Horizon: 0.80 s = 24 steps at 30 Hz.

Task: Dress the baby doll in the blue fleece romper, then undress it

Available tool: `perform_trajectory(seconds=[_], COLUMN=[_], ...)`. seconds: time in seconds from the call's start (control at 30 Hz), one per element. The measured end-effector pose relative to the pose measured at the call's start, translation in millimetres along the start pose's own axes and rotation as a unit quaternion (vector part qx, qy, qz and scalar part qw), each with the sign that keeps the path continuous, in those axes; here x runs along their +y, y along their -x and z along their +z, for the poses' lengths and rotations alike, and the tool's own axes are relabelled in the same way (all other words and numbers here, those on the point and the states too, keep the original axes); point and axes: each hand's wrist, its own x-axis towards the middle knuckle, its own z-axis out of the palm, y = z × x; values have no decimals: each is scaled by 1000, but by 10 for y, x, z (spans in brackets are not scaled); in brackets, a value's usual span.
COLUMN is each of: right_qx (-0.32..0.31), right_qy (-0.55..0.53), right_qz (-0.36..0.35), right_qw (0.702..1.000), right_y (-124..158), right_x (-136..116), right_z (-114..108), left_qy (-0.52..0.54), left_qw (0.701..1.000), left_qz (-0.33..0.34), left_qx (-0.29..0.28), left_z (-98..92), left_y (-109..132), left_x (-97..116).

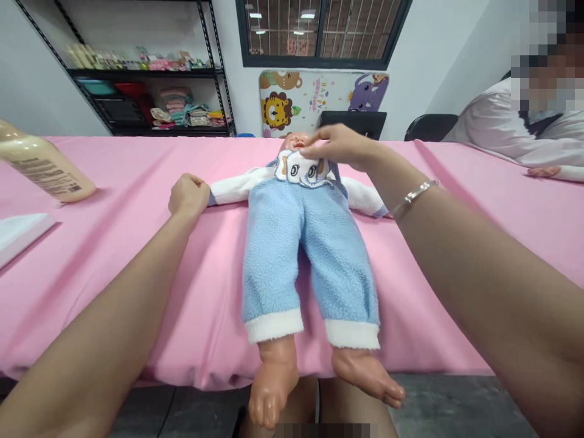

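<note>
Doll (pixel 310 243) lay face-up on pink-draped worktop (pixel 137 182), bare feet past near edge; left hand (pixel 188 194) grip closed round its sleeve end, right hand (pixel 335 146) fingers pinching bib at chin; bottle (pixel 43 167) left, black shelving (pixel 150 79) against far wall.

Doll (pixel 310 243) in pale-blue fleece, white cuffs; pink tablecloth (pixel 137 182); cream bottle (pixel 43 167).

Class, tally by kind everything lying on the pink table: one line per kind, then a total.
Doll: 1
Bottle: 1
White pad: 1
Hands holding the doll, left hand and right hand: 2
Another person's hand: 1
Total: 6
</note>
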Motion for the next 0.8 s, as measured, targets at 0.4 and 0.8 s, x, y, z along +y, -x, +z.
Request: perform_trajectory(seconds=[0.4,0.8], right_qx=[13,-109], right_qy=[-111,-252], right_qz=[48,57], right_qw=[993,960], right_y=[645,689], right_x=[987,1024], right_z=[28,-12], left_qy=[67,171], left_qw=[941,894], left_qz=[281,149], left_qx=[-174,-385], left_z=[343,291], left_y=[596,581], left_x=[495,413])
